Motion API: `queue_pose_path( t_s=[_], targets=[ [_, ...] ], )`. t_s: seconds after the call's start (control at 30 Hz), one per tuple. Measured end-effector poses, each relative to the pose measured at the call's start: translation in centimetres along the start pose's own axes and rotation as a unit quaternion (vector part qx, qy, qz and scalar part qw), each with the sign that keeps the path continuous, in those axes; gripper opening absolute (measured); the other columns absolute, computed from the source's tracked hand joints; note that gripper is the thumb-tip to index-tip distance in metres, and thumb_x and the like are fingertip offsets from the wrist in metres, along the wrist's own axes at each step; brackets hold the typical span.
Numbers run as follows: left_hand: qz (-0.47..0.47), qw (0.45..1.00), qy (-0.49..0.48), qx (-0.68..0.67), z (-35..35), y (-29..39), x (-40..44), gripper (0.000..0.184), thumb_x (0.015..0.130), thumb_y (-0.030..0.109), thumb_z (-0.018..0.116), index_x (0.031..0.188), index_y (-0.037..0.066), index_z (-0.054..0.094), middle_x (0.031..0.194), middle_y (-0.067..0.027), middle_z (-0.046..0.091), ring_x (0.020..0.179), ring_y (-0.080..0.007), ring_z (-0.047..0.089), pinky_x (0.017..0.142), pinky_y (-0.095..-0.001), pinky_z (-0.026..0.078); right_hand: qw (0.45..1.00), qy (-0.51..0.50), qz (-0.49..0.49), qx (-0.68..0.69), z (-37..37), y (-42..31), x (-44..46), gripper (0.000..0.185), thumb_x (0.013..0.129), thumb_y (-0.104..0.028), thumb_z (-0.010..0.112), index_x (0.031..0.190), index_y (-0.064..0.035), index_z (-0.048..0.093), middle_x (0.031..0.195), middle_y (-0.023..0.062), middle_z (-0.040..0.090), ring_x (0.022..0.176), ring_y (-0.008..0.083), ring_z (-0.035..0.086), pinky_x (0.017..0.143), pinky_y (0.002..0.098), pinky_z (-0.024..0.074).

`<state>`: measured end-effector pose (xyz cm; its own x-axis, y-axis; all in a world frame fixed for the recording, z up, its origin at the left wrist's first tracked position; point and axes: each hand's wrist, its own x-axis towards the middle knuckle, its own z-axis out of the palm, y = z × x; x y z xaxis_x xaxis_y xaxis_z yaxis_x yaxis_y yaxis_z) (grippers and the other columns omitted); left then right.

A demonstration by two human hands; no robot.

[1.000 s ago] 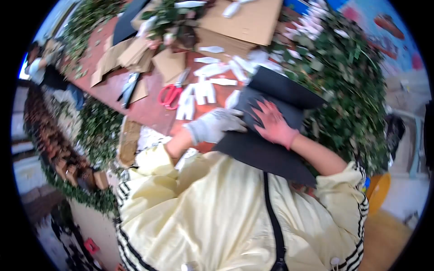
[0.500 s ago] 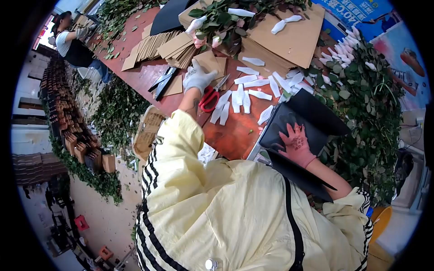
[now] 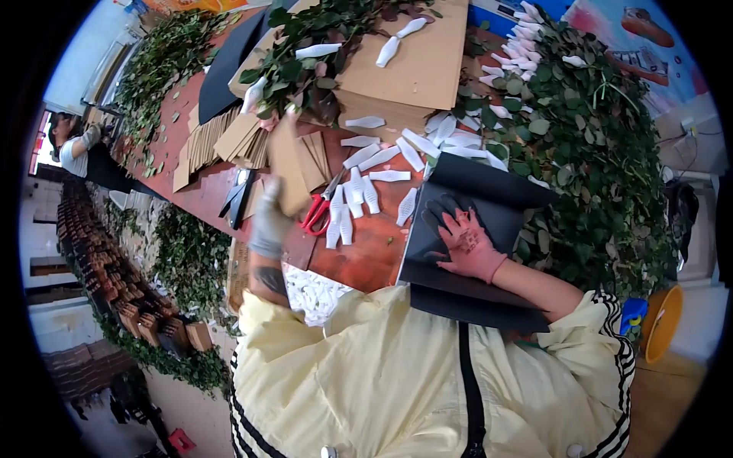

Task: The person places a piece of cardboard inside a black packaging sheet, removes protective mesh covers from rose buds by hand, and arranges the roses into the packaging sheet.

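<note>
My left hand, in a whitish glove and smeared by motion, grips a tan cardboard piece near its lower end. My right hand, in a pink glove, lies with fingers spread flat on a black folded sheet with raised side flaps. Between the hands are red-handled scissors and several white foam net sleeves on the reddish table. Left of the scissors lies a black-handled tool, its kind unclear.
Fanned cardboard pieces and a tall stack of cardboard sheets stand farther back. Sleeved roses with leafy stems heap up on the right. A co-worker is at far left. A yellow bucket stands at lower right.
My left hand has taken a cardboard piece from near the fanned pile and drawn it back toward my body. My right hand stays flat on the black sheet. The whole view has shifted.
</note>
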<state>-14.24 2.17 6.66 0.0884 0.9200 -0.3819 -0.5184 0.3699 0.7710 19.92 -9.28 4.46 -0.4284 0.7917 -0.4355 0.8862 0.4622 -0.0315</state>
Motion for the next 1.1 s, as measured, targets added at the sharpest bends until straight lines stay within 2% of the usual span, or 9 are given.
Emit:
queue_pose_path(
  t_s=[0.17,0.2,0.33,0.47,0.53,0.6,0.7,0.83,1.1],
  targets=[
    [-0.176,0.904,-0.375,0.102,10.0,-10.9,-3.6,0.031,0.095,0.028,0.050,0.112,0.002,0.055,0.100,0.0002,0.057,0.095,-0.0108,0.052,0.087,-0.0273,0.042,0.984,0.133,-0.074,0.091,3.4,0.8,0.4,0.063,0.083,-0.053,0.047,0.130,-0.0110,0.045,0.138,0.0135,0.040,0.129,0.0332,0.036,0.108,0.0509,0.0228],
    [-0.097,0.863,-0.413,0.273,10.9,-12.8,-3.4,0.034,0.095,0.031,0.051,0.112,0.003,0.055,0.096,0.0022,0.056,0.088,-0.0084,0.050,0.080,-0.0246,0.042,0.948,0.218,-0.141,0.185,6.4,1.9,0.6,0.058,0.085,-0.050,0.046,0.131,-0.0143,0.045,0.137,0.0111,0.042,0.128,0.0304,0.038,0.108,0.0486,0.0249],
    [-0.176,0.849,-0.436,0.240,10.8,-13.1,-2.9,0.038,0.094,0.037,0.052,0.112,0.003,0.057,0.091,0.0033,0.056,0.076,-0.0045,0.045,0.066,-0.0220,0.038,0.946,0.218,-0.148,0.188,2.3,3.2,-1.2,0.060,0.081,-0.038,0.057,0.133,-0.0102,0.042,0.136,0.0136,0.043,0.129,0.0315,0.037,0.110,0.0437,0.0244],
    [-0.195,0.868,-0.396,0.228,10.9,-12.7,-4.1,0.041,0.093,0.033,0.055,0.118,0.001,0.055,0.101,0.0015,0.060,0.089,-0.0061,0.053,0.079,-0.0239,0.044,0.729,0.008,-0.049,0.683,2.6,6.5,-5.0,0.076,0.076,-0.026,0.069,0.139,-0.0046,0.033,0.141,0.0115,0.037,0.131,0.0227,0.034,0.109,0.0357,0.0257],
    [-0.170,0.869,-0.393,0.249,11.0,-13.0,-4.2,0.041,0.092,0.032,0.057,0.118,0.001,0.055,0.102,0.0009,0.060,0.090,-0.0068,0.053,0.080,-0.0248,0.045,0.488,0.056,-0.079,0.867,6.5,7.4,-4.2,0.066,0.081,-0.025,0.067,0.137,-0.0038,0.038,0.133,0.0080,0.046,0.125,0.0175,0.041,0.106,0.0335,0.0293],
    [-0.188,0.849,-0.424,0.252,10.3,-14.0,-3.3,0.043,0.092,0.032,0.057,0.122,0.001,0.053,0.108,-0.0011,0.060,0.097,-0.0085,0.055,0.084,-0.0252,0.045,0.663,0.125,0.084,0.733,-2.7,3.3,-5.3,0.039,0.088,-0.025,0.060,0.118,-0.0010,0.055,0.101,0.0042,0.063,0.088,0.0109,0.060,0.072,0.0240,0.0500],
    [-0.174,0.788,-0.528,0.262,11.9,-11.5,-5.3,0.051,0.092,0.037,0.055,0.125,-0.002,0.049,0.119,-0.0075,0.057,0.109,-0.0130,0.051,0.092,-0.0287,0.042,0.584,0.044,0.114,0.803,-3.6,3.8,-6.2,0.020,0.086,-0.020,0.062,0.096,-0.0028,0.061,0.075,0.0020,0.061,0.055,0.0086,0.056,0.046,0.0218,0.0417],
    [-0.167,0.651,-0.588,0.451,12.2,-7.8,-5.7,0.068,0.088,0.050,0.055,0.128,-0.004,0.044,0.126,-0.0141,0.052,0.115,-0.0208,0.049,0.098,-0.0324,0.037,0.493,0.016,0.173,0.852,-0.6,5.9,-5.3,0.019,0.084,-0.019,0.065,0.093,-0.0024,0.061,0.071,0.0030,0.060,0.055,0.0112,0.060,0.047,0.0227,0.0476],
    [0.027,0.574,-0.568,0.590,12.5,-5.9,-6.9,0.077,0.074,0.057,0.064,0.123,-0.001,0.050,0.117,-0.0200,0.056,0.110,-0.0326,0.054,0.092,-0.0398,0.042,0.675,0.114,0.195,0.702,2.1,7.0,-2.1,0.022,0.080,-0.010,0.064,0.095,0.0056,0.062,0.078,0.0093,0.064,0.057,0.0153,0.062,0.045,0.0279,0.0499]
  ],
)
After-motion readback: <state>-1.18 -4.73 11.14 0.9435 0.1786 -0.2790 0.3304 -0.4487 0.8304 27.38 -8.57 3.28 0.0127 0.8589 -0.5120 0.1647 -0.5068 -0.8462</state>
